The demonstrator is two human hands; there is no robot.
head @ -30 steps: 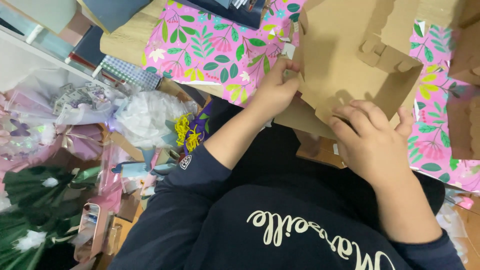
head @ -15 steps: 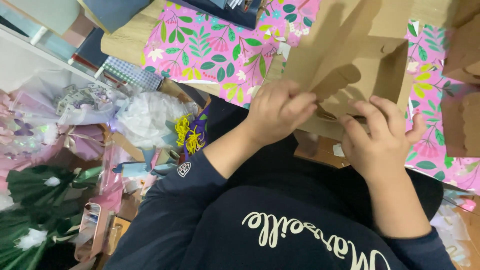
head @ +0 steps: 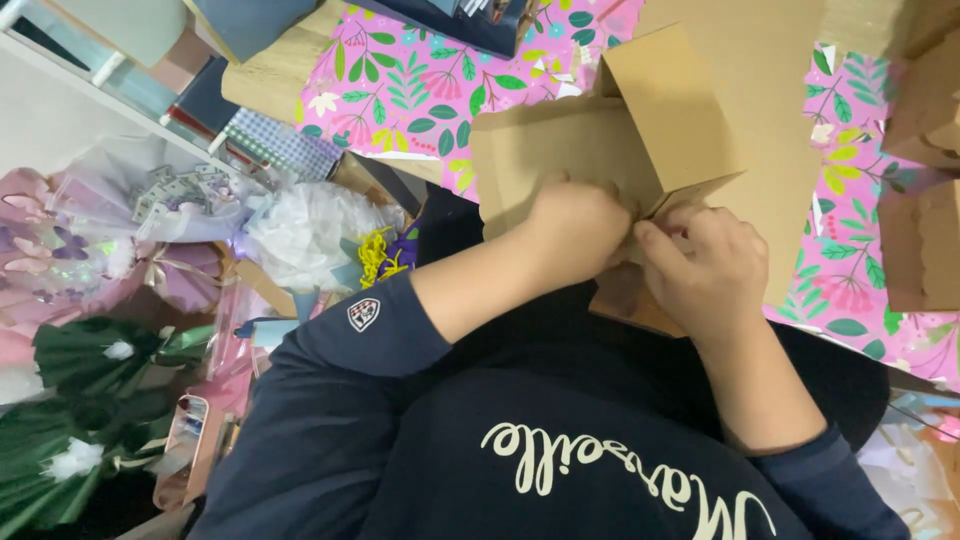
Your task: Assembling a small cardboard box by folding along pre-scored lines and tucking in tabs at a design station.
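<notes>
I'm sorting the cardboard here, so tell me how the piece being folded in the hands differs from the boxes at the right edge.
The cardboard piece is held by both the left hand and right hand; the boxes at the right edge lie untouched on the floral paper. The held piece is half-formed, one panel standing up; the boxes look already assembled. Both are plain brown cardboard.

- The light is bright and soft, and it falls from above.
- The pink paper [head: 420,90] and the brown box [head: 640,130] look clear and well lit.
- A dark shadow sits under the box near the hands.
- The dark shirt [head: 560,440] shows few details.
- The white shelf [head: 70,110] glares a little.
- The edges look a bit stretched and soft.
</notes>
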